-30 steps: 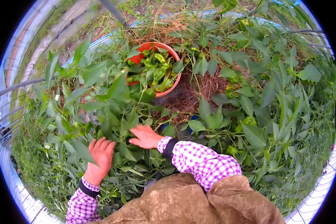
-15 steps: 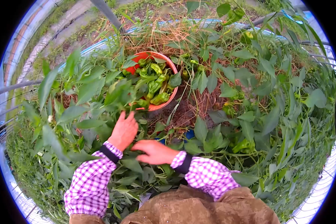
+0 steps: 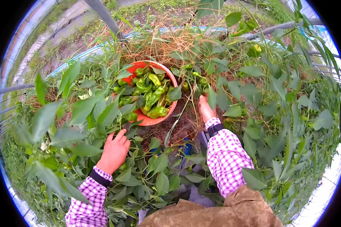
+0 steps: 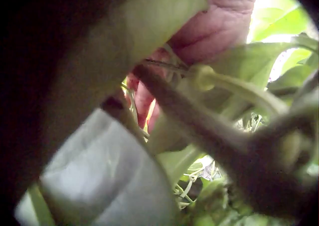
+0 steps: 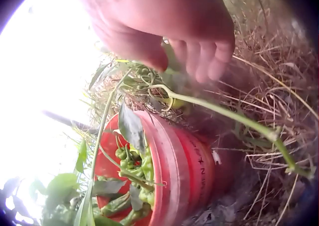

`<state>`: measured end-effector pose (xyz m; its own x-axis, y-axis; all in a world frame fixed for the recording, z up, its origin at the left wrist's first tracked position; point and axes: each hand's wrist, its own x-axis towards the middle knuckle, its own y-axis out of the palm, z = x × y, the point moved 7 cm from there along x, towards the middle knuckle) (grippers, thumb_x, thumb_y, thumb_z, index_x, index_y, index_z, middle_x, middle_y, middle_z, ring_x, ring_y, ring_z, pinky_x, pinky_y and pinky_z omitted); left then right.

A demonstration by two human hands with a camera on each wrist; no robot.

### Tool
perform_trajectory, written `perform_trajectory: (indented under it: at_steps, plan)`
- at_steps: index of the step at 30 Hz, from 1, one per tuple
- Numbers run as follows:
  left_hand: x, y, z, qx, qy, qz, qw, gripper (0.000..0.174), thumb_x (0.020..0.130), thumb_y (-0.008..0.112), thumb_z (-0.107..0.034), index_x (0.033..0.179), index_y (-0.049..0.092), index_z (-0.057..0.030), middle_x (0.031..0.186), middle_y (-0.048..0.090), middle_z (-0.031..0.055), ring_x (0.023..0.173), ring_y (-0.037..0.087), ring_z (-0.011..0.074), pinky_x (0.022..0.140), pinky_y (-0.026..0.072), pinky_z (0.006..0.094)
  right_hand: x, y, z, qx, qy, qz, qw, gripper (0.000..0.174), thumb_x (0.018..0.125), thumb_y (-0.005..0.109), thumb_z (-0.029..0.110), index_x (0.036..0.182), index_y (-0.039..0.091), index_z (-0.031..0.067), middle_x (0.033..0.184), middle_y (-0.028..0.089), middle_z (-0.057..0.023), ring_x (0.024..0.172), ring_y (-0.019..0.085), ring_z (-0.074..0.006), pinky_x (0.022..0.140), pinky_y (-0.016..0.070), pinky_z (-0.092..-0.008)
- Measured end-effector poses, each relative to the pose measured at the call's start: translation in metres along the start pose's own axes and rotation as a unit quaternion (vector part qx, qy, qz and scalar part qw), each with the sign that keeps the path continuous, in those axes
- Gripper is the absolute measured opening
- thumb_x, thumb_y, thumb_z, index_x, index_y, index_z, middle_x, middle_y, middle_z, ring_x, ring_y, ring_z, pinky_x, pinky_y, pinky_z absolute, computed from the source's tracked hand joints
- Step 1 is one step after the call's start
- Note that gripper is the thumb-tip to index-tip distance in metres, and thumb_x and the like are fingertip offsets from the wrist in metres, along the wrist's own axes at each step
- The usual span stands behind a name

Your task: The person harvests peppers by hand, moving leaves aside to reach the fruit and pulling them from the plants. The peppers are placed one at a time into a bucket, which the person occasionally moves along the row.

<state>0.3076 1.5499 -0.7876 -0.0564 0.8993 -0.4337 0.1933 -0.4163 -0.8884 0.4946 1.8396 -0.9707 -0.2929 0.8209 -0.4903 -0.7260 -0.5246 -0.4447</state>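
An orange-red bucket (image 3: 172,108) stands among the pepper plants with several green peppers (image 3: 153,96) in it. To its right, my right hand (image 3: 207,109) reaches low under the leaves, near a green pepper (image 3: 203,81) on the plant. In the right wrist view this hand (image 5: 174,26) has its thumb apart from the fingers, which bend downward, and no pepper shows in its grasp. My left hand (image 3: 114,152) is in the foliage at the near left of the bucket, fingers extended among leaves. Leaves and a stem (image 4: 199,121) partly cover its palm in the left wrist view.
Dense pepper foliage (image 3: 291,151) surrounds both arms. Dry straw (image 3: 166,43) lies behind the bucket. A grey pole (image 3: 104,17) rises at the back left, and more peppers (image 3: 246,27) hang at the upper right. A stem (image 5: 219,113) crosses beside the bucket.
My right hand has moved from beside the left hand, across to the right of the bucket. The left hand went forward toward the bucket, then drew back slightly to the left.
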Motion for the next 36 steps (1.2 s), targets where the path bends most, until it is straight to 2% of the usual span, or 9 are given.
perform_trajectory:
  at_steps: [1, 3, 9, 13, 17, 19, 23, 31, 36]
  plan:
    - [0.001, 0.000, -0.001, 0.000, 0.002, 0.005, 1.000, 0.014, 0.077, 0.057, -0.014, 0.087, 0.062, -0.0056, 0.093, 0.061, 0.0072, 0.119, 0.047, 0.0234, 0.101, 0.0344, 0.0446, 0.003, -0.013, 0.002, 0.049, -0.015, -0.083, 0.995, 0.045, 0.088, 0.057, 0.010, 0.129, 0.039, 0.0046, 0.111, 0.055, -0.0092, 0.104, 0.053, -0.0263, 0.091, 0.0423, -0.0359]
    - [0.004, -0.002, -0.003, 0.001, 0.001, 0.001, 1.000, 0.014, 0.076, 0.059, -0.015, 0.087, 0.063, -0.0064, 0.091, 0.062, 0.0065, 0.120, 0.047, 0.0232, 0.101, 0.0334, 0.0458, 0.027, -0.001, -0.042, 0.272, 0.132, -0.088, 0.949, 0.019, 0.089, 0.063, 0.029, 0.099, 0.058, 0.0136, 0.080, 0.055, 0.0052, 0.062, 0.049, -0.0046, 0.049, 0.0402, -0.0209]
    - [0.013, -0.024, -0.008, -0.140, -0.028, -0.049, 0.989, 0.019, 0.076, 0.065, -0.012, 0.095, 0.064, -0.0078, 0.093, 0.063, 0.0057, 0.116, 0.050, 0.0252, 0.101, 0.0328, 0.0502, 0.034, -0.014, 0.009, 0.431, 0.139, -0.045, 0.890, 0.022, 0.087, 0.065, 0.031, 0.100, 0.059, 0.0156, 0.081, 0.056, 0.0026, 0.068, 0.051, -0.0087, 0.057, 0.0414, -0.0221]
    - [0.031, -0.054, -0.015, -0.202, -0.059, -0.103, 0.972, 0.017, 0.077, 0.066, -0.010, 0.093, 0.064, -0.0076, 0.093, 0.063, 0.0073, 0.111, 0.053, 0.0281, 0.098, 0.0362, 0.0491, 0.006, -0.020, 0.030, 0.648, 0.262, -0.053, 0.713, 0.024, 0.085, 0.065, 0.030, 0.106, 0.061, 0.0186, 0.096, 0.056, -0.0020, 0.083, 0.052, -0.0152, 0.068, 0.0433, -0.0299]
    - [0.069, -0.107, -0.037, -0.288, -0.052, -0.188, 0.938, 0.016, 0.080, 0.064, -0.009, 0.095, 0.065, -0.0046, 0.096, 0.065, 0.0117, 0.098, 0.060, 0.0310, 0.085, 0.0465, 0.0394, -0.028, -0.047, 0.023, 0.629, 0.260, 0.061, 0.730, 0.019, 0.088, 0.062, 0.027, 0.103, 0.065, 0.0177, 0.096, 0.062, 0.0030, 0.085, 0.055, -0.0146, 0.072, 0.0465, -0.0300]
    - [0.104, -0.110, -0.042, -0.441, -0.045, -0.184, 0.877, 0.015, 0.083, 0.063, -0.010, 0.095, 0.066, -0.0023, 0.090, 0.066, 0.0123, 0.087, 0.063, 0.0271, 0.077, 0.0487, 0.0352, -0.036, -0.055, 0.025, 0.554, 0.198, 0.103, 0.802, 0.020, 0.091, 0.058, 0.025, 0.106, 0.063, 0.0123, 0.098, 0.063, 0.0009, 0.086, 0.057, -0.0155, 0.075, 0.0475, -0.0321]
    - [0.182, -0.108, -0.071, -0.493, -0.042, -0.202, 0.845, 0.015, 0.085, 0.060, -0.011, 0.095, 0.067, -0.0022, 0.088, 0.066, 0.0118, 0.081, 0.063, 0.0234, 0.072, 0.0488, 0.0318, -0.045, -0.059, 0.014, 0.563, 0.203, 0.185, 0.780, 0.021, 0.093, 0.054, 0.022, 0.106, 0.062, 0.0075, 0.102, 0.063, -0.0013, 0.088, 0.057, -0.0163, 0.077, 0.0475, -0.0332]
    - [0.259, -0.035, -0.125, -0.381, -0.030, -0.077, 0.921, 0.019, 0.080, 0.061, -0.018, 0.089, 0.069, -0.0035, 0.091, 0.063, 0.0135, 0.092, 0.059, 0.0325, 0.082, 0.0465, 0.0407, -0.048, -0.054, 0.009, 0.569, 0.196, 0.231, 0.765, 0.015, 0.090, 0.057, 0.010, 0.104, 0.061, 0.0060, 0.098, 0.063, -0.0019, 0.087, 0.059, -0.0133, 0.074, 0.0478, -0.0284]
    - [0.266, -0.026, -0.120, -0.364, 0.024, -0.023, 0.931, 0.020, 0.080, 0.062, -0.020, 0.087, 0.067, -0.0019, 0.090, 0.063, 0.0145, 0.092, 0.059, 0.0321, 0.082, 0.0464, 0.0405, -0.047, -0.057, 0.004, 0.490, 0.179, 0.213, 0.826, 0.012, 0.089, 0.059, 0.013, 0.100, 0.060, 0.0073, 0.093, 0.062, -0.0010, 0.078, 0.056, -0.0127, 0.068, 0.0438, -0.0281]
